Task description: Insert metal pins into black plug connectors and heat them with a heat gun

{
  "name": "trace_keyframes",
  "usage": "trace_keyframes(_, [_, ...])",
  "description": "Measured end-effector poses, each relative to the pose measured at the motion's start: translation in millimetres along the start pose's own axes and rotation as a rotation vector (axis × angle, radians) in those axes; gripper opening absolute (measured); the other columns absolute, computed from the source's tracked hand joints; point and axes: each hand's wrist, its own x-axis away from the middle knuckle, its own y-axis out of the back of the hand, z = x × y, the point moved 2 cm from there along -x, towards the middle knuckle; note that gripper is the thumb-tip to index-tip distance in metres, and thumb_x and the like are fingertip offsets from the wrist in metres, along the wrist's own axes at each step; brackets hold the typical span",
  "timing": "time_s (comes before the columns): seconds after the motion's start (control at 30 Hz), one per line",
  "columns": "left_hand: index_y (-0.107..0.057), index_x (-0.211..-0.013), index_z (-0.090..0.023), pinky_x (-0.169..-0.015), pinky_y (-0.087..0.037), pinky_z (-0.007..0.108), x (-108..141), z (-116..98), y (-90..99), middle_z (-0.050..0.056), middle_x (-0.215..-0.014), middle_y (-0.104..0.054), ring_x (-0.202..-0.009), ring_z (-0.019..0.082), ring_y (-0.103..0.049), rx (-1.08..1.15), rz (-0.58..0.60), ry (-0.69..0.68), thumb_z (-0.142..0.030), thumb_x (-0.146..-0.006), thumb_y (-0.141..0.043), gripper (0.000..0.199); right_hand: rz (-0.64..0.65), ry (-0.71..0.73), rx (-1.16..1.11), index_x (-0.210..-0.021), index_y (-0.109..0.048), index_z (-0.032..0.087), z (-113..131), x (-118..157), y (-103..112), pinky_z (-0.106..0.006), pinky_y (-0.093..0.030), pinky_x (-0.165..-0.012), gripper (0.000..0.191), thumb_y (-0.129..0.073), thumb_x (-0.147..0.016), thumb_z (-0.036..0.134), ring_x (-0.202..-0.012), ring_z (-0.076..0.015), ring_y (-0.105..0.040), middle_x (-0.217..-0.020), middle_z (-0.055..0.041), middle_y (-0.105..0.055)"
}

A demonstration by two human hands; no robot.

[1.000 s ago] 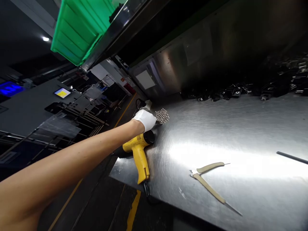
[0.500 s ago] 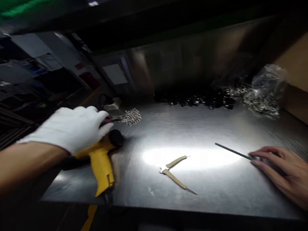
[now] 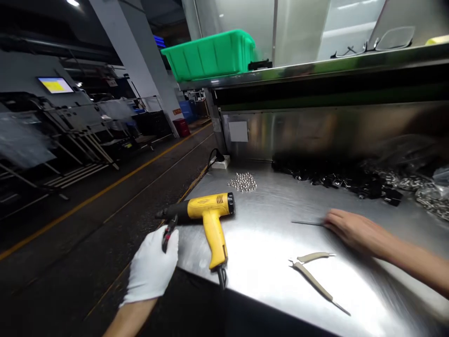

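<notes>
Fingers (image 3: 165, 248) of the white-gloved left hand (image 3: 150, 267) clench small red-handled pliers (image 3: 169, 235).

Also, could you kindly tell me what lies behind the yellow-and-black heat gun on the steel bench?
Behind the yellow-and-black heat gun lies a scatter of small silver metal pieces, with a white power strip beyond them. The brushed steel bench right under the gun is covered by it.

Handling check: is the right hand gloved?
No, bare: the right hand shows skin; only the left hand wears a white glove.
</notes>
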Motion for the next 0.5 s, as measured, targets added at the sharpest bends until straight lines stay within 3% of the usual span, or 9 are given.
trace_keyframes(0.13, [-0.062, -0.119, -0.015, -0.080, -0.047, 0.038, 5.7, -12.9, -11.5, 0.013, -0.103, -0.069, -0.096, 0.031, -0.066, -0.019, -0.115, 0.018, -0.047, -0.101, -0.038, 0.043, 0.042, 0.163, -0.045, -0.108, -0.067, 0.017, 56.4, -105.6, -22.5, -0.035, -0.058, -0.077, 0.021, -0.059, -0.102, 0.036, -0.085, -0.0158, -0.066, -0.106, -0.0052, -0.068])
trace_keyframes(0.23, [-0.061, -0.118, -0.016, -0.077, -0.045, 0.038, 7.7, -17.9, -14.9, 0.014, -0.101, -0.068, -0.092, 0.031, -0.065, -0.046, -0.138, 0.035, -0.048, -0.101, -0.039, 0.043, 0.013, 0.168, -0.076, -0.115, -0.066, 0.018, 77.0, -159.5, -31.7, -0.038, -0.058, -0.083, 0.024, -0.061, -0.100, 0.036, -0.094, -0.0186, -0.066, -0.116, -0.0074, -0.067])
trace_keyframes(0.33, [-0.060, -0.120, -0.015, -0.075, -0.044, 0.038, 9.9, -19.6, -14.7, 0.015, -0.103, -0.067, -0.093, 0.032, -0.064, -0.069, -0.132, 0.060, -0.049, -0.102, -0.037, 0.044, -0.011, 0.142, -0.107, -0.117, -0.066, 0.019, 76.2, -188.8, -38.3, -0.040, -0.058, -0.086, 0.024, -0.061, -0.100, 0.036, -0.098, -0.0196, -0.066, -0.119, -0.0080, -0.066])
trace_keyframes(0.5, [-0.061, -0.120, -0.014, -0.076, -0.044, 0.039, 11.3, -21.5, -13.4, 0.016, -0.104, -0.067, -0.095, 0.033, -0.063, -0.068, -0.120, 0.074, -0.049, -0.102, -0.037, 0.045, -0.045, 0.103, -0.152, -0.119, -0.065, 0.018, 62.9, -210.9, -48.9, -0.042, -0.057, -0.087, 0.026, -0.062, -0.100, 0.036, -0.100, -0.0206, -0.066, -0.120, -0.0083, -0.066])
